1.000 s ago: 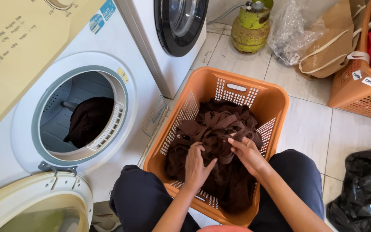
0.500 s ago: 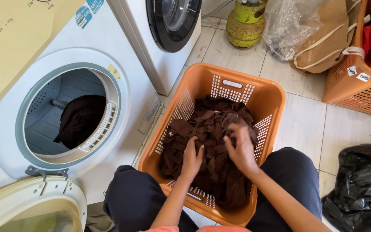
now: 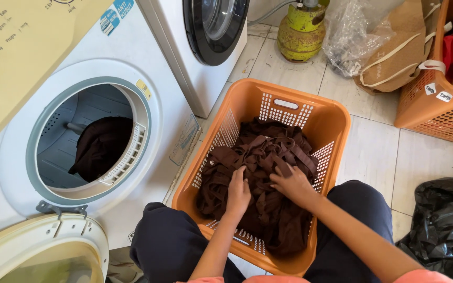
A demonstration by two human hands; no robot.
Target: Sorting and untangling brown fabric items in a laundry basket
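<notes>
My left hand (image 3: 238, 193) and right hand (image 3: 291, 183) reach palms-down into the orange basket (image 3: 336, 121), fingers clutching the brown clothes (image 3: 260, 157) beneath them.

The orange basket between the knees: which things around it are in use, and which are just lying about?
In use:
left hand
right hand
brown clothes
orange basket
open dryer drum with a dark garment inside

Lying about:
green gas cylinder
clear plastic bag
brown tote bag
second orange basket
black bin bag
</notes>
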